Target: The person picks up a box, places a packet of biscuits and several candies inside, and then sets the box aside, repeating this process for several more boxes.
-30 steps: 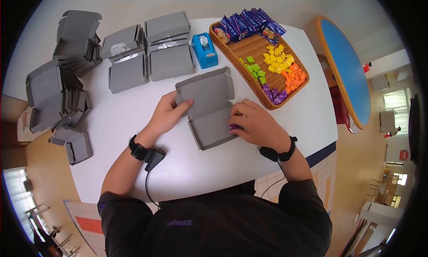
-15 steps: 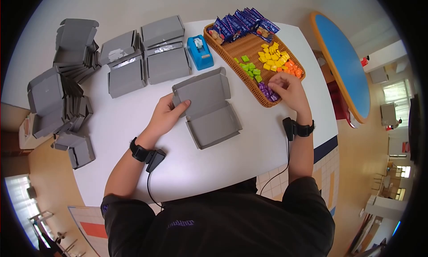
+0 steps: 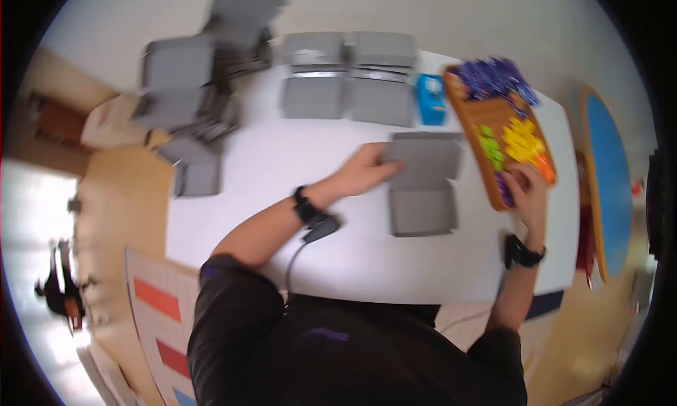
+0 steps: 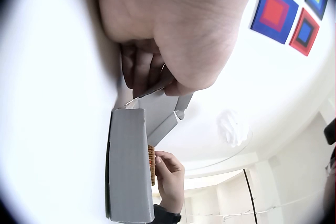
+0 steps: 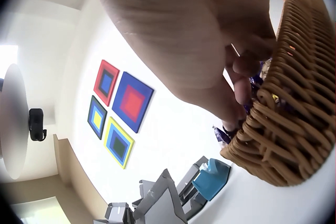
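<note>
An unfolded grey cardboard box [image 3: 423, 212] stands on the white table in the head view, lid raised. My left hand [image 3: 367, 170] grips the left edge of that lid, thumb on the inner face and fingers behind it. The left wrist view shows the hand above the box's grey side wall [image 4: 128, 161]. Over at the wicker basket [image 3: 486, 113], my right hand [image 3: 529, 187] reaches in at the near end, among purple-wrapped sweets [image 3: 502, 187]. In the right wrist view its bent fingers are partly behind the rim, beside a purple wrapper [image 5: 221, 136]; I cannot tell whether they pinch one.
Yellow sweets [image 3: 522, 142], green sweets [image 3: 490, 145], orange sweets [image 3: 544, 168] and blue snack packets [image 3: 493, 78] share the basket. A blue tape dispenser [image 3: 430, 103] stands left of it, beside closed grey boxes [image 3: 381, 99]. Open boxes [image 3: 176, 75] are stacked at the left.
My right hand has gone from the grey box, where it held a purple sweet, to the purple sweets in the basket. My left hand keeps its grip. The head view has swung left.
</note>
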The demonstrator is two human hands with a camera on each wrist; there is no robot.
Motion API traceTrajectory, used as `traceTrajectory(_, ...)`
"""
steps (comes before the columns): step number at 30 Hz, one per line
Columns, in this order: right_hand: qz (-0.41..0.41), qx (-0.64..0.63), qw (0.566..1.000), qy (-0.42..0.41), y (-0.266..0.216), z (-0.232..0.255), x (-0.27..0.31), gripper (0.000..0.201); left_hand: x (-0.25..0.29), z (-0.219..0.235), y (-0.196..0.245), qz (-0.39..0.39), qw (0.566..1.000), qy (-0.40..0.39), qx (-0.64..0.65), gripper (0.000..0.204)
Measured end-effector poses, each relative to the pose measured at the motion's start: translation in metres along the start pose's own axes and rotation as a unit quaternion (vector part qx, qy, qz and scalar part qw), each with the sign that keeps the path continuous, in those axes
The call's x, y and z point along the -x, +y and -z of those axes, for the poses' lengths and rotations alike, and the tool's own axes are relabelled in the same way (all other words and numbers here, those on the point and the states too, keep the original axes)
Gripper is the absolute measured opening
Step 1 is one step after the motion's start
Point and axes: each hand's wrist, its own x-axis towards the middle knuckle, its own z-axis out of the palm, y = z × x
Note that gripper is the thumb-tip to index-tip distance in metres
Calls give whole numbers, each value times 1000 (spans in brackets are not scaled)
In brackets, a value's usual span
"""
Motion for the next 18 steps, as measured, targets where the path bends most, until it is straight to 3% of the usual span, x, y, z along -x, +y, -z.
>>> traceTrajectory(4, -15, -8, 999, 27, 19, -9, -3, 9, 4, 4, 20, -35, 999, 5, -29, 28)
traceTrajectory(7, -13, -2, 1000, 20, 14, -12, -6, 7, -1, -3, 1, -69, 996, -8, 58, 30)
traceTrajectory(10, 6, 10, 1000, 27, 10, -15, 0, 7, -2, 2, 0, -30, 998, -42, 19, 35)
traceTrajectory(13, -1, 3, 999, 37, -3, -14, 0, 9, -6, -6, -14, -88, 993, -9, 75, 31)
traceTrajectory(18, 5, 2, 999, 40, -5, -15, -1, 8, -9, -6, -13, -82, 996, 0, 34, 33)
